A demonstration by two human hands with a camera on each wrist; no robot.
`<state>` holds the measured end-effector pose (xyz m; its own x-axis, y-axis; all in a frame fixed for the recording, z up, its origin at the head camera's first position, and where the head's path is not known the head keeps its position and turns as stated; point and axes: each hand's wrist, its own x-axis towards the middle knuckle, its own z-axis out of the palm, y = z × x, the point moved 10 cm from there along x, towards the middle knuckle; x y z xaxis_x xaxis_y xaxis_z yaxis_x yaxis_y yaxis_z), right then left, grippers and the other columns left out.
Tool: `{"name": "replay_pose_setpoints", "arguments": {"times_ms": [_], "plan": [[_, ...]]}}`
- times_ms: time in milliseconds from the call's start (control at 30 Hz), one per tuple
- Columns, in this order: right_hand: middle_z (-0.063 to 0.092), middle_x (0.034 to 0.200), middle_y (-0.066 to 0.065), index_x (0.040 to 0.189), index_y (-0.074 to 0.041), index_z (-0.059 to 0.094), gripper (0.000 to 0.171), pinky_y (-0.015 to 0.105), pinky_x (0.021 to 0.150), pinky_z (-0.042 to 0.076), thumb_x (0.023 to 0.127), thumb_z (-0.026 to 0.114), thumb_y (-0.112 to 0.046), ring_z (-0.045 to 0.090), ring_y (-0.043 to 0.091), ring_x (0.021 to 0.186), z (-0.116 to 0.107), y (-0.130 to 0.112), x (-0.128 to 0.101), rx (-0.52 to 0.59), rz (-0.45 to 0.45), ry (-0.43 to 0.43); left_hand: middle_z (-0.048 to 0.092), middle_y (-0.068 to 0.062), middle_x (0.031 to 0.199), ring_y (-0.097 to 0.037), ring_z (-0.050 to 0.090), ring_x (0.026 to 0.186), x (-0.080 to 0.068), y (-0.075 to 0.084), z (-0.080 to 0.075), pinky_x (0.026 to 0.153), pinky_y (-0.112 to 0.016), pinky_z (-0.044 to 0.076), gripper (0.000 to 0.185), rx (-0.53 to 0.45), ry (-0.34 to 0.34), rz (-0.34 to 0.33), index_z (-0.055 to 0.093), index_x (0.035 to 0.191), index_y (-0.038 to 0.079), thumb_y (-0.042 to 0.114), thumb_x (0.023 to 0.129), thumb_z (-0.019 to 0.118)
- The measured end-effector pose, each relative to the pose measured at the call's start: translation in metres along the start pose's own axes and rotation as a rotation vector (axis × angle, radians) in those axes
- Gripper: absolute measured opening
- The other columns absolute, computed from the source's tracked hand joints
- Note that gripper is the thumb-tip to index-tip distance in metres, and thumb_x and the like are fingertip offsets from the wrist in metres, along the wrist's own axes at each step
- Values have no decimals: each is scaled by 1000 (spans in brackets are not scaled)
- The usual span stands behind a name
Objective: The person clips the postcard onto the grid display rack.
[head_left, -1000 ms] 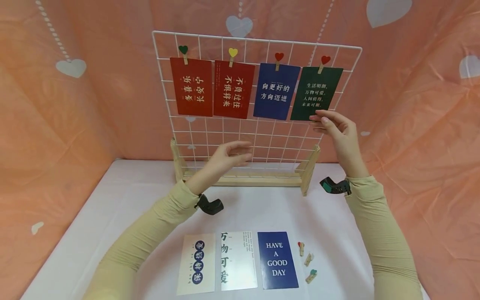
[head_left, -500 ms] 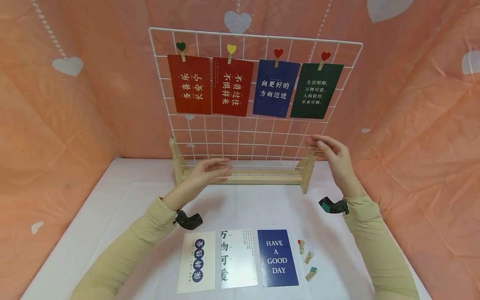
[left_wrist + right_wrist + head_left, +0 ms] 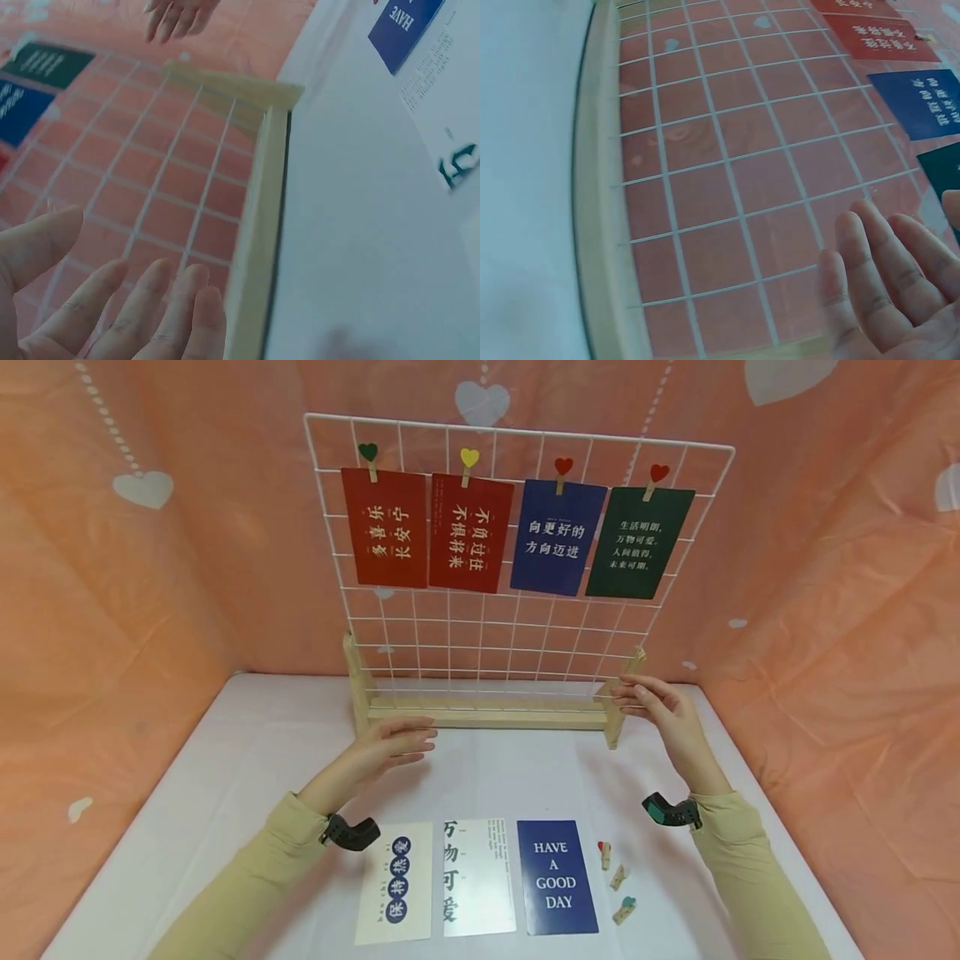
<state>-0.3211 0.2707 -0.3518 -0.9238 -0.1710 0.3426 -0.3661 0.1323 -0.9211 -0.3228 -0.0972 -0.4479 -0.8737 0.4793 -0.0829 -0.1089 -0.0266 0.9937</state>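
Both hands hold nothing. My left hand [image 3: 372, 754] hovers over the table before the left side of the wire grid rack [image 3: 480, 631], its fingers loosely extended. Near the right wooden foot of the rack is my right hand [image 3: 667, 714], fingers relaxed. Along the grid's top hang two red cards, a blue card [image 3: 558, 537] and a green card [image 3: 640, 543], each under a heart clothespin. On the table lie a cream card [image 3: 394, 883], a white card [image 3: 478, 877] and a dark blue "HAVE A GOOD DAY" card [image 3: 557, 878]. Three small clothespins [image 3: 618, 877] lie to their right.
The white tabletop [image 3: 517, 777] carries the rack at its back. Behind and beside it hangs an orange-pink cloth [image 3: 150, 593] with pale hearts. A dark wrist camera [image 3: 351, 832] sits on each arm.
The right hand has left the green card's lower edge and dropped down. The left hand has moved down and left, away from the grid. The cards stay where they were.
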Motion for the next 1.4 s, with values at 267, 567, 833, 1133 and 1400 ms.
{"name": "replay_pose_setpoints", "arguments": {"times_ms": [267,567,833,1133,1400], "plan": [[67,108,16,127,13,50,38,28,86,53,102,48,-15,66,22,96,5,21,-15,-8,28,-30,44,-23,140,-32,50,123,-23,-35,-33,104,-39,40,52,-15,97,-107,37,141,-6,14,98,56],[66,109,21,128,11,51,37,30,85,54,101,49,-15,66,21,95,13,40,-25,-38,88,-90,35,-24,146,-37,38,132,-65,-52,-49,110,-45,31,52,-230,96,-116,32,144,-4,14,100,52],[64,109,25,128,7,53,33,30,84,54,101,50,-13,65,24,97,18,52,-37,-56,108,-131,39,-26,142,-37,43,128,-87,-55,-64,107,-43,36,53,-181,136,-141,33,141,-9,17,99,53],[64,109,25,128,7,53,33,32,83,54,101,50,-12,64,28,99,25,68,-59,-56,150,-195,38,-30,139,-39,43,128,-107,-59,-65,106,-42,37,48,-154,90,-124,34,138,-14,12,100,49],[60,109,34,127,12,51,38,34,81,56,101,51,-15,61,44,95,22,80,-76,-52,246,-250,51,-24,129,-33,54,117,-109,-76,-67,98,-39,47,50,-60,120,-254,42,134,-12,18,96,58]]}}
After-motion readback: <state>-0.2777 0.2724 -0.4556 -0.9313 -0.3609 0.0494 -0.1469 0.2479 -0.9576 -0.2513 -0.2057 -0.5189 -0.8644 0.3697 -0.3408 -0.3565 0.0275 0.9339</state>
